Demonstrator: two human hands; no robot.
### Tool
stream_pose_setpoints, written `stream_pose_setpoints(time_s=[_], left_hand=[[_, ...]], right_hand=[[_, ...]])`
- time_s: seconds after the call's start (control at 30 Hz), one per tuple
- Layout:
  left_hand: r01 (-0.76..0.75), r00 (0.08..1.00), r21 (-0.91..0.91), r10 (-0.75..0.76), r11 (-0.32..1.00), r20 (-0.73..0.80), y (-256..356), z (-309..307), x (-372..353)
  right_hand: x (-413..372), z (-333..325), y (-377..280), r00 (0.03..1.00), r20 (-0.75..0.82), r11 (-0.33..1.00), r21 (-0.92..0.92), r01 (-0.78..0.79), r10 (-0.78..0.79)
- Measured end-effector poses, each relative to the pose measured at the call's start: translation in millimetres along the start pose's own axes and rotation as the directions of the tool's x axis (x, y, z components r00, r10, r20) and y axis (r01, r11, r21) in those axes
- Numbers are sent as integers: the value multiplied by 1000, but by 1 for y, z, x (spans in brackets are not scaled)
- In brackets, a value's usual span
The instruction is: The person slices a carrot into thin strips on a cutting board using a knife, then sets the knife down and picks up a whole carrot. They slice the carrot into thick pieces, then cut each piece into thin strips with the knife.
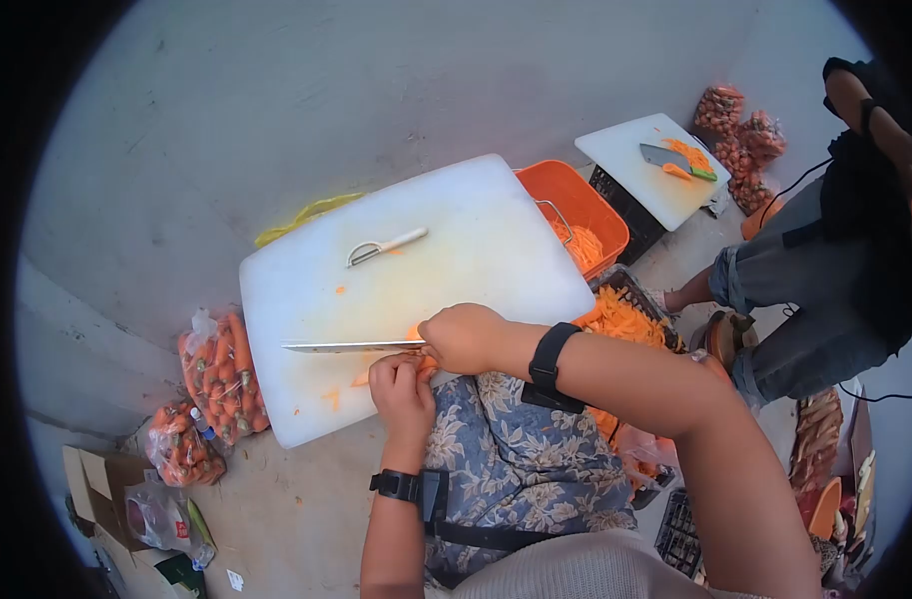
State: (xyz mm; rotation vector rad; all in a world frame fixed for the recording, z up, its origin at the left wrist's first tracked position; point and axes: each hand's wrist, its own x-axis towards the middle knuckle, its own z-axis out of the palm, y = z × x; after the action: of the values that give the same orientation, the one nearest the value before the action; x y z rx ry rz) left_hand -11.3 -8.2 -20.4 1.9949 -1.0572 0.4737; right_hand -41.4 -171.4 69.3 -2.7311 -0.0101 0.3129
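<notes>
A large white cutting board lies in front of me. My right hand is closed round the handle of a knife, whose blade points left across the board, edge-on to the camera. Just below the blade, at the board's near edge, my left hand has its fingers bent over orange carrot pieces. A bit of carrot also shows above the knife by my right knuckles. Farther up the board lies a white peeler with small carrot scraps near it.
An orange bucket with shredded carrot touches the board's right side. Beyond it, a smaller board holds another knife. A person stands at the right. Bags of carrots sit at the left, beside a cardboard box.
</notes>
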Motion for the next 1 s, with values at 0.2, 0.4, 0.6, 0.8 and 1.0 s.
stream_pose_setpoints(time_s=[0.2,0.4,0.6,0.8,1.0], left_hand=[[-1,1000,48,0,999,24,1,-2,0],[32,998,72,-35,997,48,0,-4,-1],[3,999,92,-8,996,50,3,-7,-1],[29,998,111,-34,993,45,4,-2,2],[15,997,130,-24,991,68,6,-5,4]], right_hand=[[-9,-6,6,1000,-13,999,-41,-26,25],[-49,-8,41,993,-48,993,-24,-112,111],[-57,3,67,978,-127,975,170,-145,168],[-58,2,60,977,-142,986,73,-147,157],[-56,1,56,978,-107,984,18,-180,181]])
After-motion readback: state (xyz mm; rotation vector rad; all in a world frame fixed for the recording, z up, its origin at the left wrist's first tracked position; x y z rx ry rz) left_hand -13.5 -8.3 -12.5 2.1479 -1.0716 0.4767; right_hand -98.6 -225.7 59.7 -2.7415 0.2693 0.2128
